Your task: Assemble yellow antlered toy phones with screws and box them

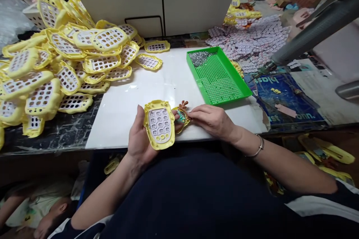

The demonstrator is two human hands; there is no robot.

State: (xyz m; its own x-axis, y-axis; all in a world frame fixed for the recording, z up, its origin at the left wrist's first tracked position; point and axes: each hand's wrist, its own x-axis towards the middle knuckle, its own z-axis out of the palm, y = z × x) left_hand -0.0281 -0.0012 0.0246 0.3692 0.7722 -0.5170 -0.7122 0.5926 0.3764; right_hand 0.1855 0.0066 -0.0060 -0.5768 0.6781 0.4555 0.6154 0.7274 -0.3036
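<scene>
My left hand (140,140) is closed on a yellow plastic shell half (145,127), its hollow inner side facing up. A pale rubber keypad (159,121) with rows of round contacts lies inside that shell. Just to its right, my right hand (214,121) pinches the edge of a second yellow piece (182,127). That piece carries a green circuit board (181,116) and a brown antler-shaped part (183,104). Fingertips of my left hand show between the two pieces; whether they also grip the second piece I cannot tell.
Yellow shell halves (109,39) are heaped at left. A green tray (228,78) of small screws stands on the white board (112,119). An electric screwdriver (291,46) slants in at right, near piled white keypads (249,43). A person (50,213) is at lower left.
</scene>
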